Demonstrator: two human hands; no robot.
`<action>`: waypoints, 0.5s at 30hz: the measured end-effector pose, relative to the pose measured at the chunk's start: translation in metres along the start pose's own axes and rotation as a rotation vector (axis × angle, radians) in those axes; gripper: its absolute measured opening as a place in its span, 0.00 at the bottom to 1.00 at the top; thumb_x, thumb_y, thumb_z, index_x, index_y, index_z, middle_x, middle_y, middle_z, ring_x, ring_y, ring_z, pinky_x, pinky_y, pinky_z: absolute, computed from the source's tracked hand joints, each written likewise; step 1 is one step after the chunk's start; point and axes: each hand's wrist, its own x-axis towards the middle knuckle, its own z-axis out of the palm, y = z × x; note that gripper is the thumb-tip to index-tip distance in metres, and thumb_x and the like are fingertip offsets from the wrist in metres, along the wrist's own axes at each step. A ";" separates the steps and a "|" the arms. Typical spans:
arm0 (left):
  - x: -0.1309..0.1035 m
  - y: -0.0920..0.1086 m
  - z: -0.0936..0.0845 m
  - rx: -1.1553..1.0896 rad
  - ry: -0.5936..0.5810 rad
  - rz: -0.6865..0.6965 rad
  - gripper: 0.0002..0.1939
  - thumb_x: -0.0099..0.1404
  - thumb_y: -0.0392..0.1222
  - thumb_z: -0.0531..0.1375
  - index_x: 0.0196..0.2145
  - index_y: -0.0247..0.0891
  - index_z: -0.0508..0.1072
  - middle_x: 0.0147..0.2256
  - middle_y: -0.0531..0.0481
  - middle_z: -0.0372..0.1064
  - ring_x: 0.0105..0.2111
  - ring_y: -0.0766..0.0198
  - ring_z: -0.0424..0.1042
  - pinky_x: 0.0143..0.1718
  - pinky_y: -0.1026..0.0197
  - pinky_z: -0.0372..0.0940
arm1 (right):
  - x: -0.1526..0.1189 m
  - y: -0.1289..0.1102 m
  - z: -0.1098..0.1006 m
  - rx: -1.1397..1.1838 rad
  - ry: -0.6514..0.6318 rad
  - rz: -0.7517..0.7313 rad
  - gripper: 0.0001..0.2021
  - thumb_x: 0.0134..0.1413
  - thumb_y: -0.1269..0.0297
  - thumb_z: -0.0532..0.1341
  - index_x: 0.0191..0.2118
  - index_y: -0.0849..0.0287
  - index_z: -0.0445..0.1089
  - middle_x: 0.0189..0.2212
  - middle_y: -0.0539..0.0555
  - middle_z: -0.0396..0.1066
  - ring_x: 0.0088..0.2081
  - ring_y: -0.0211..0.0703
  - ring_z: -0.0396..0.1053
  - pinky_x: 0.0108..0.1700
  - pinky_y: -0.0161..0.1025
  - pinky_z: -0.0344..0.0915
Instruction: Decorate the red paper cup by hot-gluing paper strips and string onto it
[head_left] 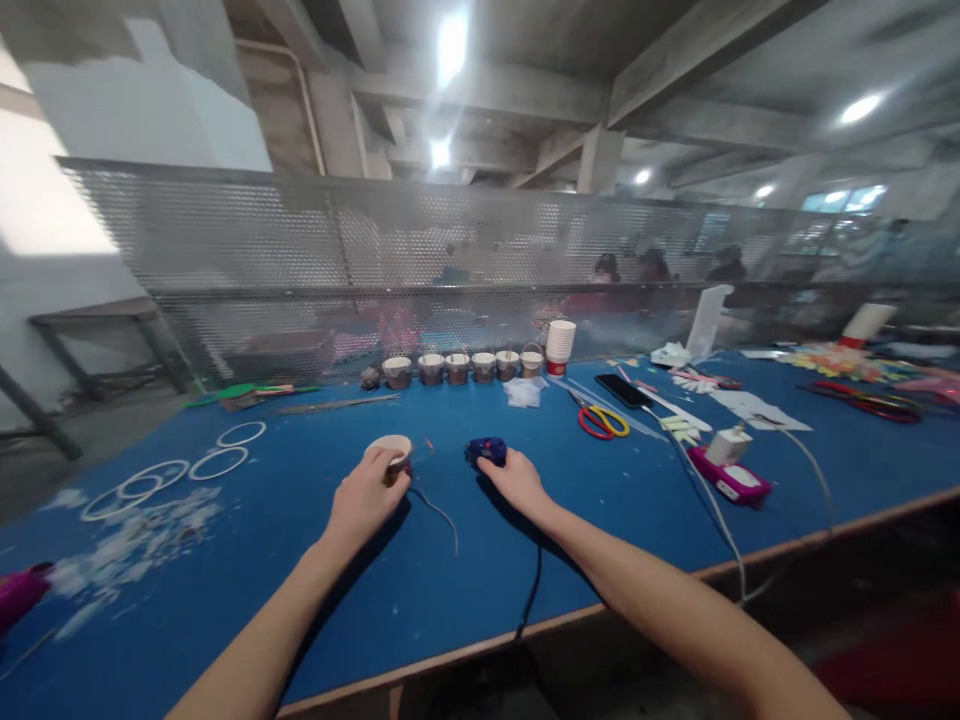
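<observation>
Left of the table's middle, my left hand (370,488) is closed around a small cup (391,443) with a pale rim and a darker side. A thin grey cord (444,513) trails from this cup onto the blue table. My right hand (517,476) grips a dark blue corded tool (486,450), possibly a hot glue gun, a short way right of the cup. From beneath that forearm a black cable (534,590) runs over the table's front edge. The cup and the tool are apart, and fingers cover part of each.
Several grey-wrapped cups (457,369) line the back, beside stacked paper cups (560,347). Scissors (603,421), a phone (623,390) and a magenta power strip (729,477) lie right. White rings (218,462) and scraps (142,540) lie left. A mesh screen (420,240) stands behind.
</observation>
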 end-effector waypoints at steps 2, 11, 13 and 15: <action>0.001 0.001 -0.002 0.028 -0.003 -0.007 0.17 0.63 0.42 0.52 0.45 0.41 0.74 0.52 0.45 0.71 0.46 0.53 0.74 0.42 0.59 0.67 | 0.001 0.001 -0.003 -0.083 -0.023 -0.008 0.12 0.50 0.55 0.62 0.32 0.60 0.76 0.34 0.60 0.77 0.40 0.54 0.73 0.41 0.42 0.64; -0.003 0.011 -0.018 0.107 -0.058 -0.039 0.20 0.63 0.49 0.53 0.49 0.43 0.73 0.56 0.45 0.69 0.38 0.47 0.77 0.31 0.56 0.67 | 0.015 0.034 -0.096 -0.269 0.011 -0.106 0.17 0.64 0.54 0.52 0.47 0.56 0.73 0.46 0.53 0.75 0.47 0.43 0.72 0.48 0.37 0.65; -0.004 0.011 -0.019 0.136 -0.038 -0.041 0.20 0.63 0.52 0.53 0.48 0.44 0.74 0.55 0.44 0.70 0.34 0.49 0.77 0.28 0.56 0.65 | 0.038 0.047 -0.127 -0.363 0.063 -0.049 0.13 0.63 0.61 0.55 0.46 0.57 0.73 0.45 0.55 0.75 0.47 0.45 0.72 0.50 0.40 0.65; -0.006 0.010 -0.019 0.162 0.012 -0.026 0.21 0.62 0.54 0.53 0.47 0.45 0.74 0.52 0.44 0.72 0.31 0.51 0.76 0.26 0.58 0.64 | 0.063 0.063 -0.152 -0.468 0.113 0.039 0.11 0.63 0.65 0.57 0.47 0.59 0.72 0.47 0.58 0.73 0.49 0.47 0.70 0.52 0.45 0.65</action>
